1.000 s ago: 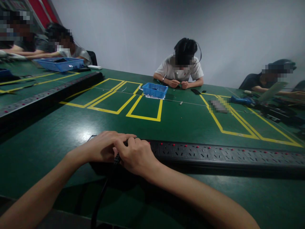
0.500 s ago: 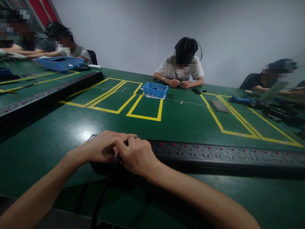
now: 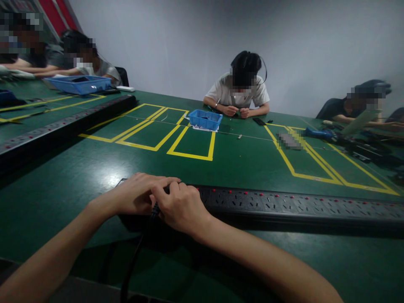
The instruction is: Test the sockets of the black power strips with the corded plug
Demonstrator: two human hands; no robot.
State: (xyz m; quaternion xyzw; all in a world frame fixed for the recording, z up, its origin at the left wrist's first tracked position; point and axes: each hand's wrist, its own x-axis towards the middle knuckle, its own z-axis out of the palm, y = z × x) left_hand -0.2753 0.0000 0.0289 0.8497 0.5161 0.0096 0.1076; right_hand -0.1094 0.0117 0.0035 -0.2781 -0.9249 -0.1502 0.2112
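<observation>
My left hand (image 3: 135, 195) and my right hand (image 3: 182, 207) meet over the left end of a long black power strip (image 3: 293, 207) with red switches on the green table (image 3: 246, 162). The left fingers lie across the strip's top and touch the right hand. My right hand is curled, fingers pressed together around a small dark part at the strip's end, where a black cable (image 3: 131, 265) leaves toward me. What the fingers hold is mostly hidden.
A small blue bin (image 3: 205, 119) stands mid-table in front of a seated person (image 3: 238, 90) whose hands work together. A second power strip (image 3: 63, 126) runs along the left, with a blue tray (image 3: 78, 84) and more people beyond. Tools lie at the right.
</observation>
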